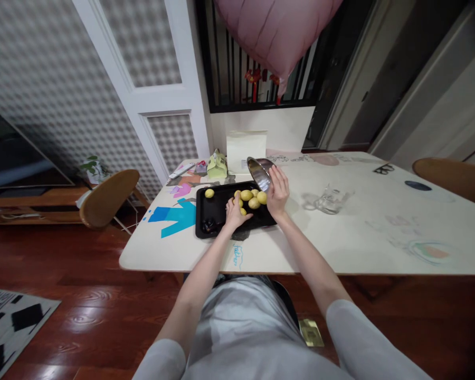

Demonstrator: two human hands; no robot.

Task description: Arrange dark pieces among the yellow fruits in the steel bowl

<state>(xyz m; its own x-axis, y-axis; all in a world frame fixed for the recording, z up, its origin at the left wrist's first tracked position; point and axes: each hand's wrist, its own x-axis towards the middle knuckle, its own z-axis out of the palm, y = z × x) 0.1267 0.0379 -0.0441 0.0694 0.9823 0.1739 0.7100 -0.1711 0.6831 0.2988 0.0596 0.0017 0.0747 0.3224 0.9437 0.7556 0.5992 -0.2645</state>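
Observation:
A black baking tray (217,212) lies on the table with several yellow lemons (254,202) grouped in its right half. One lemon (209,193) sits apart near the tray's far left corner. My right hand (277,191) grips the rim of a shiny metal bowl (259,175), tilted on its side over the tray's far right edge with its mouth toward the lemons. My left hand (233,214) rests against the left side of the lemon group, thumb and fingers apart. Its fingertips partly cover a few lemons, and no lemon is plainly gripped.
A clear glass cup (330,200) stands right of the tray on the drawn-on white table (340,248). Behind the tray are a green tissue pack (217,164) and a white paper bag (246,150). Glasses (383,168) lie far right. A pink balloon (279,31) hangs above.

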